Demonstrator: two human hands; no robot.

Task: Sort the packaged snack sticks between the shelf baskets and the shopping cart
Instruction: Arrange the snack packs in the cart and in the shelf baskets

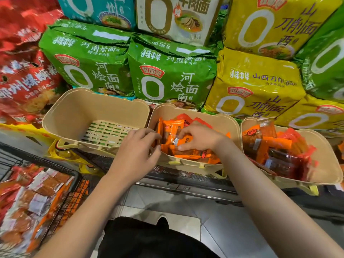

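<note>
Three beige baskets stand on the wire shelf. The left basket [74, 110] holds nothing. The middle basket [221, 121] is packed with orange snack stick packets [172, 131]. My left hand [138, 148] reaches over its left rim, fingers curled at the packets' edge. My right hand [199, 137] lies on the pile, its fingers curled round an orange packet. The right basket [327, 161] holds orange and dark red packets [279, 153]. The shopping cart [74, 174] at lower left is full of mixed snack packets [31, 198].
Big green [167, 75], yellow [258, 84] and red [24, 75] noodle bags are stacked behind the baskets. A black wire shelf edge [186, 178] runs under them. Grey floor tiles [214, 226] lie below, between cart and shelf.
</note>
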